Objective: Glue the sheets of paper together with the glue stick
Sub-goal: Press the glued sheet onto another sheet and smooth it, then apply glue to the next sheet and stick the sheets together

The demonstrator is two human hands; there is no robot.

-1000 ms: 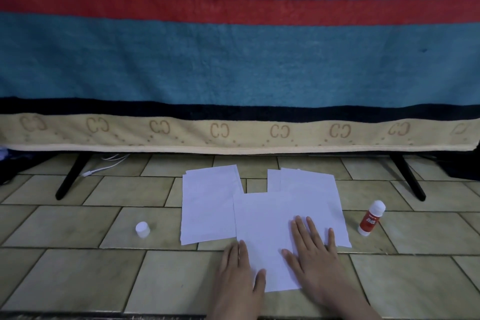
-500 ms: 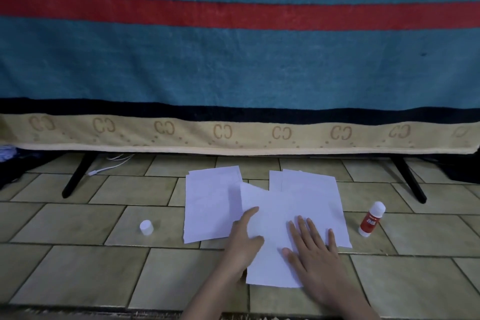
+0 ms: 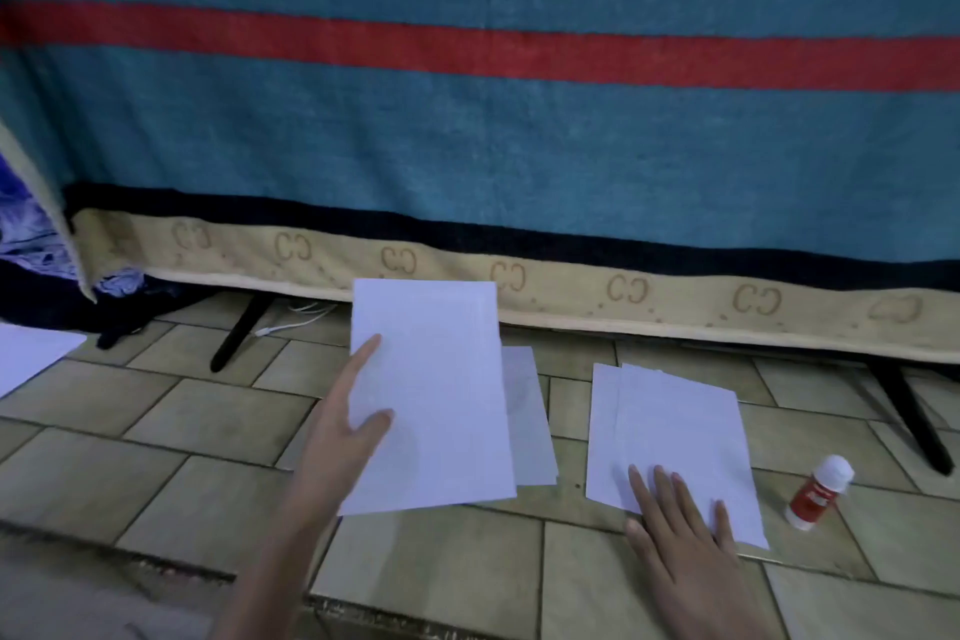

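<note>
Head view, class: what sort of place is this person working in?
Probably a room at home, working on the floor: beige floor tiles, a striped blanket draped over a dark-legged frame, and a white cable underneath.

The held sheet (image 3: 431, 395) hides most of the sheet beneath (image 3: 530, 421); another sheet (image 3: 28, 353) runs off the left edge; the glue stick (image 3: 818, 491) label is unreadable

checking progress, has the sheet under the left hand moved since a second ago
Yes: the left hand has lifted the sheet leftward, off the right stack, toward the left stack.
</note>
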